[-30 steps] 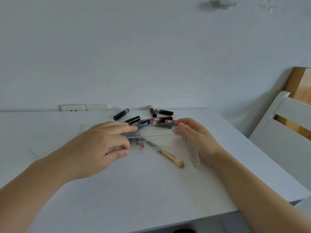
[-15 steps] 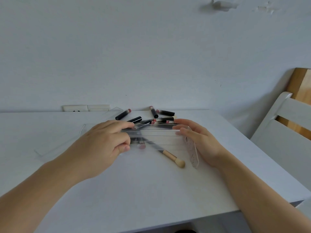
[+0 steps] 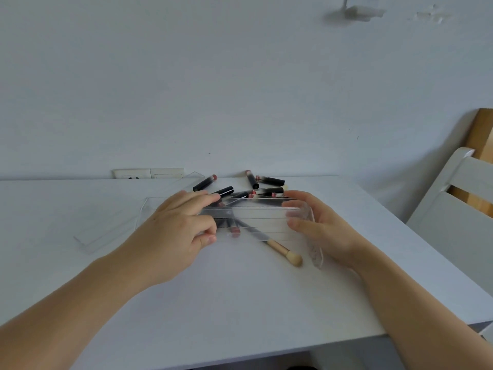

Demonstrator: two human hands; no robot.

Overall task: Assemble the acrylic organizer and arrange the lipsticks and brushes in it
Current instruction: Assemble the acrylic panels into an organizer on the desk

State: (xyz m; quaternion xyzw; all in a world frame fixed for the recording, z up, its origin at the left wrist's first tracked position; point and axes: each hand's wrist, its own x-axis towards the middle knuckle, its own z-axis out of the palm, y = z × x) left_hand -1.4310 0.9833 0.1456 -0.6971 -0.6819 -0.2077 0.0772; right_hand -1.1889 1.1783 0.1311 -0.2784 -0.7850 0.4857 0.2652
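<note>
Barely anything has moved since a second ago: both hands are still clamped on the clear acrylic panels (image 3: pixel 256 217) mid-table, and the left thumb has just crept a touch closer to the near edge.

Left hand (image 3: pixel 176 231) grips the left end of the stack, fingers curled over the top and thumb pinching from the near side. Right hand (image 3: pixel 320 225) holds the right end, fingers bent around it, with a slotted side piece (image 3: pixel 314 249) running down along the palm toward 5 o'clock. Can't tell whether that piece is actually slotted into the panels or only touching them.

You can see straight through the panels to stuff lying underneath: a brush (image 3: pixel 282 249) pokes out at 5 o'clock of the stack, wooden handle and pale tip on the table (image 3: pixel 240 303), plus a lipstick (image 3: pixel 234 228) with its pink end showing.

More lipsticks (image 3: pixel 264 182) are scattered at 12 o'clock of the hands, near the far table edge, black tubes with pink ends, some touching or crossing.

Another clear acrylic piece (image 3: pixel 106 233) lies flat at 9 o'clock of the left hand, well apart from the stack.

Wall outlet (image 3: pixel 148 173) sits at 11 o'clock, a white chair (image 3: pixel 453 217) at 3 o'clock beside the table.
</note>
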